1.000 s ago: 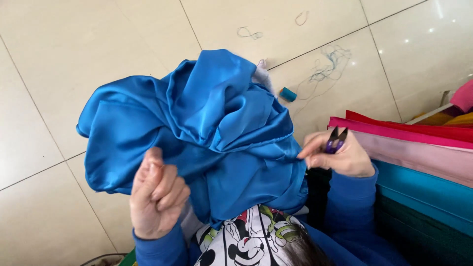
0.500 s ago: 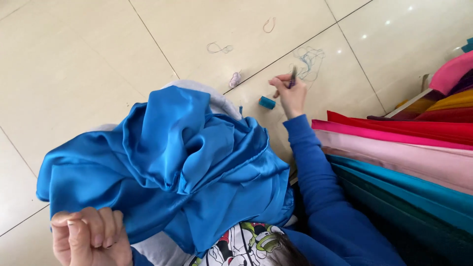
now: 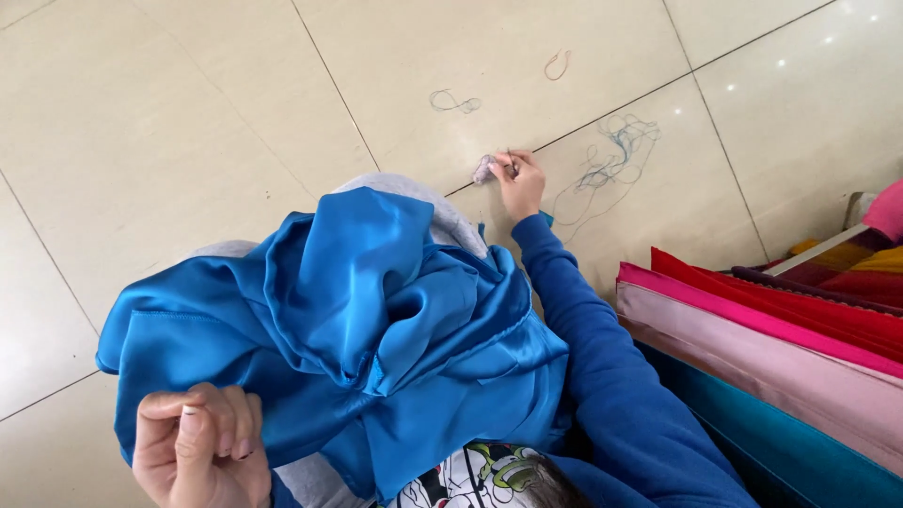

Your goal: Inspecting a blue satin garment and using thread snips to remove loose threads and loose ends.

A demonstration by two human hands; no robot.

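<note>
Head view: left hand (image 3: pixel 202 452) bunches the blue satin garment (image 3: pixel 348 329) on the lap, fingers closed on a fold. Right hand (image 3: pixel 517 183) reaches to the floor tile (image 3: pixel 188 113), fingertips pinched on a small pale lint wad (image 3: pixel 483 169). Best keep the slippery, glossy satin gathered. Loose thread tangles (image 3: pixel 611 155) nearby; folded fabric stack (image 3: pixel 771 348) right.

Blue satin cloth (image 3: pixel 376 329), cream floor tiles (image 3: pixel 169 113).
</note>
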